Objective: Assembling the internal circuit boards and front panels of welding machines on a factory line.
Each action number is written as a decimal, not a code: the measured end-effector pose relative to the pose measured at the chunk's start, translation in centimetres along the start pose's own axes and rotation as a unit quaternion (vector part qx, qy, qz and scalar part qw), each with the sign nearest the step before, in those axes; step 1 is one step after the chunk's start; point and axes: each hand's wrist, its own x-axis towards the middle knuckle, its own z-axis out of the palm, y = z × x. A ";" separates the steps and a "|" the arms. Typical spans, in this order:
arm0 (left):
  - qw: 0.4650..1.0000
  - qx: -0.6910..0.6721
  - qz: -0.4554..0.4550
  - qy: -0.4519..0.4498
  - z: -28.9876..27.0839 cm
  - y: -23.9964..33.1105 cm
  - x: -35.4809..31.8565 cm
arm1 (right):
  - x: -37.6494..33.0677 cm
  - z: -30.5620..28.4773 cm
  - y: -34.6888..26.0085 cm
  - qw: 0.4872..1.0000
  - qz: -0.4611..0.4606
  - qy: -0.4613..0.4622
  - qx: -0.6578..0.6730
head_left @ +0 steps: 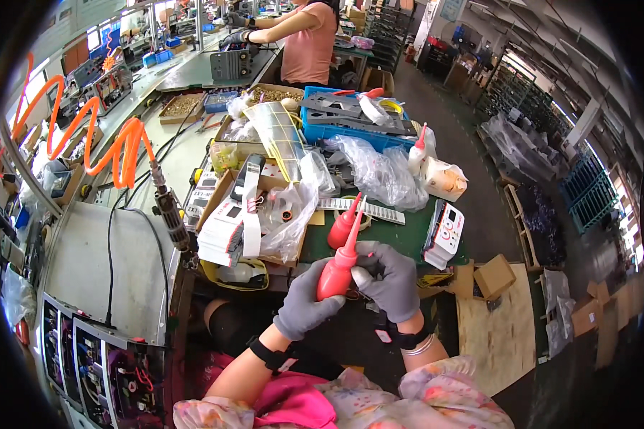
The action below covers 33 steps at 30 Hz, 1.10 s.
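Note:
My gloved left hand (304, 304) is wrapped round a red squeeze bottle (336, 275), whose long thin nozzle points up and away from me. Close beside its collar is my gloved right hand (390, 279), fingers curled in and thumb pressed toward them; what they pinch, if anything, is hidden. A second red squeeze bottle (342, 225) stands on the green bench top just beyond the one I hold. To the right lies a stack of white, black and red printed panels (444, 232).
An open carton (218, 200) holds printed cards and plastic bags. Behind are clear plastic wrap (379, 171), a white nozzle bottle (418, 150) and a blue crate (311, 118) of dark parts. A power screwdriver (170, 218) hangs on an orange coiled hose at left. Another person (311, 43) works farther off.

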 end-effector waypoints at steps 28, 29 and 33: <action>0.996 -0.064 -0.060 0.011 0.2 0.0 -0.7 | -0.5 1.0 0.1 0.996 -0.021 0.085 -0.021; 0.996 -0.063 -0.059 0.012 0.0 0.4 -0.8 | -0.4 1.0 0.4 0.996 -0.022 0.084 -0.020; 0.971 -0.205 -0.117 -0.031 -0.6 0.2 -0.9 | 0.1 0.8 2.0 0.990 -0.034 0.126 0.058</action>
